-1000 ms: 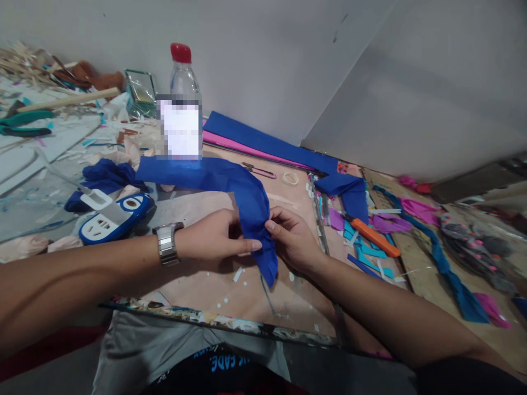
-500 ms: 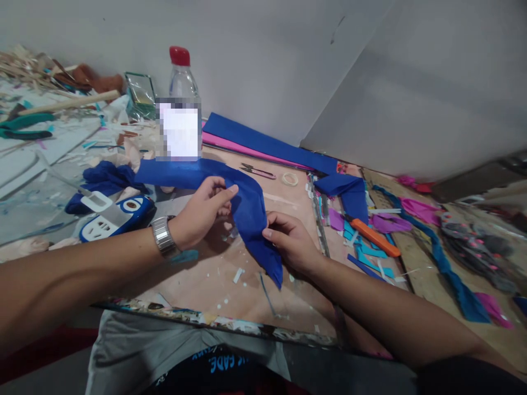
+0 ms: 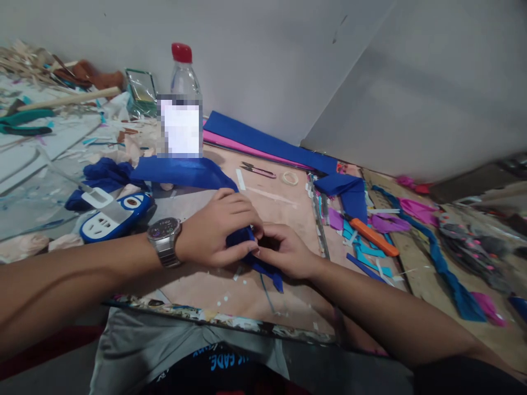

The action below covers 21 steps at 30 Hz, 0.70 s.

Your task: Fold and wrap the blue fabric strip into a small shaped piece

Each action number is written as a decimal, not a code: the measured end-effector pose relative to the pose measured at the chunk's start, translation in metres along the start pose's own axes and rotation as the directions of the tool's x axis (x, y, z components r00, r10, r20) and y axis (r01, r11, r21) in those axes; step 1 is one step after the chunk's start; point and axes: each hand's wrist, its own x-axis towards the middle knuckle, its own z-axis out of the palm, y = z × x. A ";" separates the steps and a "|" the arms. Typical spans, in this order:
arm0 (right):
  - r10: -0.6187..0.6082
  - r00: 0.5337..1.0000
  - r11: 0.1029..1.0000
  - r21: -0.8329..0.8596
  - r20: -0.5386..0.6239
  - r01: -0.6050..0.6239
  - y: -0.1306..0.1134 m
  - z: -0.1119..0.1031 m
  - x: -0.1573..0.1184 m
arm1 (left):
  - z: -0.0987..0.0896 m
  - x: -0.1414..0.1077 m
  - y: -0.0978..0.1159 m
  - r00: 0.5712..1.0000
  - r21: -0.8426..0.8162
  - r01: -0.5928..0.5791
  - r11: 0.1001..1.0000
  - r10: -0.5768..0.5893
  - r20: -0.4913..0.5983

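Observation:
A long blue fabric strip (image 3: 181,171) runs from the left across the pink-topped table, and its near end is bunched between my two hands. My left hand (image 3: 222,227), with a metal watch at the wrist, is closed over the strip, thumb and fingers pinching its edge. Against it, my right hand (image 3: 288,249) pinches the same strip, its thumb close to my left thumb. The strip's pointed tip sticks out below both hands. Part of the fold lies hidden under my fingers.
A bottle with a red cap (image 3: 181,53) stands at the back. Thread snips (image 3: 258,170) and a tape roll (image 3: 290,178) lie beyond my hands. A blue-and-white power socket (image 3: 117,216) sits left; an orange utility knife (image 3: 374,237) lies right among fabric scraps.
My left hand has moved right and down onto the strip beside my right hand. The strip, spread flatter before, is now folded and gathered between them.

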 end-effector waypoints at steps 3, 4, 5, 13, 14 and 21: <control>0.041 0.999 0.998 0.043 -0.008 -0.041 0.002 0.002 0.001 | -0.001 0.001 -0.004 0.998 -0.021 0.058 0.998 -0.058 0.009; 0.057 0.998 0.996 0.063 -0.018 -0.055 0.003 0.002 0.001 | -0.001 0.001 -0.005 0.998 -0.011 0.057 0.998 -0.057 0.007; 0.072 0.997 0.995 0.077 -0.027 -0.070 0.004 0.002 0.001 | -0.001 0.001 -0.005 0.999 0.004 0.048 0.999 -0.048 0.009; 0.153 0.979 0.982 0.134 -0.134 -0.135 0.003 0.004 0.003 | 0.000 -0.001 -0.009 0.999 0.143 -0.014 0.990 0.010 0.032; 0.152 0.977 0.983 0.129 -0.150 -0.133 0.003 0.004 0.003 | 0.000 -0.001 -0.010 0.999 0.153 -0.015 0.988 0.010 0.032; 0.139 0.964 0.985 0.133 -0.228 -0.111 0.004 0.004 0.002 | -0.001 0.000 -0.011 0.999 0.182 -0.001 0.983 -0.005 0.034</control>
